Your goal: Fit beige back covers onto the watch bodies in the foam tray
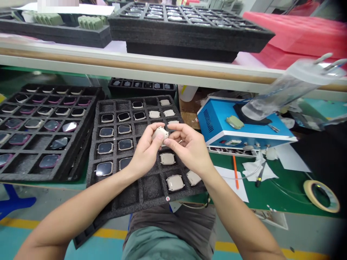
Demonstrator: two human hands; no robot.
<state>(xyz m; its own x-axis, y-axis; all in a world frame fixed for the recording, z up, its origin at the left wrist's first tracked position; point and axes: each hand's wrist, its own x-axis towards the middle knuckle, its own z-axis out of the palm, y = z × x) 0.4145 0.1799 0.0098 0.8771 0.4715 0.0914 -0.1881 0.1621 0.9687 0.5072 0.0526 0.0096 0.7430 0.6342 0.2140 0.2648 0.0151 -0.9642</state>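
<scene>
My left hand (pixel 148 146) pinches a small beige watch case (pixel 162 133) between thumb and fingers, tilted above the foam tray. From the other side my right hand (pixel 189 144) closes in with curled fingers, its thumb and index finger at the case's right edge. Beneath both hands lies the black foam tray (pixel 153 186), divided into square pockets. Its left columns hold watches with dark screens (pixel 105 148). Beige watch cases (pixel 175 182) sit face down in the right columns. My hands hide the pockets in the middle.
Another foam tray (pixel 72 159) of watches stands at left. A blue machine (pixel 217 119) at right bears a clear cylinder (pixel 282 90) and a green case (pixel 235 122). An orange stick (pixel 235 171), a pen (pixel 260 175) and a tape roll (pixel 321 196) lie nearby. A shelf (pixel 81 61) crosses above.
</scene>
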